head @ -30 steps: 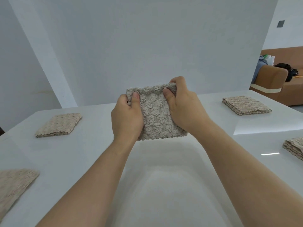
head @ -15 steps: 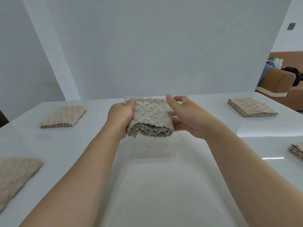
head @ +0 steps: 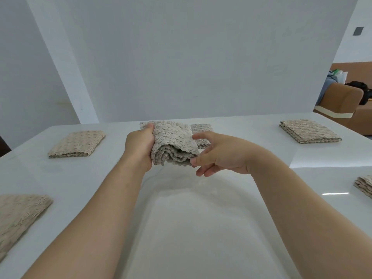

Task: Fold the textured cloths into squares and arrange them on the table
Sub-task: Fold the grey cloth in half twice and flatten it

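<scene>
A beige textured cloth (head: 173,141), folded into a thick square, is held low over the far middle of the white table (head: 181,228). My left hand (head: 138,148) grips its left side, thumb on top. My right hand (head: 219,154) is at its right side with fingers spread and fairly straight, fingertips touching the right edge and front corner. Another folded cloth (head: 202,128) lies on the table just behind, mostly hidden by the held one.
Folded cloths lie at the far left (head: 76,143), the near left edge (head: 18,218), the far right (head: 308,130) and the right edge (head: 364,185). A white wall panel stands behind the table. A brown sofa (head: 342,101) stands at the right.
The cloth went from upright in both hands to lying flat and was carried farther away and lower. My right hand loosened from a grip to touching the cloth's edge.
</scene>
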Demonstrator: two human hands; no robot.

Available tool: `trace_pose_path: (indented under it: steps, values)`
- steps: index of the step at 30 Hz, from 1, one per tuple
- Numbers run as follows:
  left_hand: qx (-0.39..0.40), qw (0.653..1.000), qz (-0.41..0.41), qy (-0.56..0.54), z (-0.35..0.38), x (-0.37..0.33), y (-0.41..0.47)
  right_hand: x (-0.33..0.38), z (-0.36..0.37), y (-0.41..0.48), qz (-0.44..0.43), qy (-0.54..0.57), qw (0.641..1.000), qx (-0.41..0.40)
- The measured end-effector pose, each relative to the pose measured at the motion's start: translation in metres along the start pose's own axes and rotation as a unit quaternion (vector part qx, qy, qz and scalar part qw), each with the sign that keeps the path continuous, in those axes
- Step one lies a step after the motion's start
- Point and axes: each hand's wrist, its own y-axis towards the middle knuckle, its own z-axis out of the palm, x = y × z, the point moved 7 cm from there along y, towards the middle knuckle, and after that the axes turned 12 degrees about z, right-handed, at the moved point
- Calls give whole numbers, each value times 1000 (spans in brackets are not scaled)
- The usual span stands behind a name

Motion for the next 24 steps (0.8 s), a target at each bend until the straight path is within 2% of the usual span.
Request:
trace_pose_path:
  steps: [6,13,16,20,22,24]
  values:
    - [-11,1000,9,-14,-1,1,3,3,-4,0,-1,29,999,-16]
    - [-23,999,7,-38,2,4,4,11,-9,0,-2,75,994,-83]
    - [-26,999,7,-40,2,3,1,16,-14,-3,-30,34,989,-144]
    - [-27,999,11,-21,1,4,3,20,-17,-8,-67,-94,972,-207]
    - [-31,999,25,-2,-1,3,5,20,-21,-8,-69,-146,960,-228]
    - [-39,998,46,23,-4,0,5,15,-30,-5,-59,-152,952,-258]
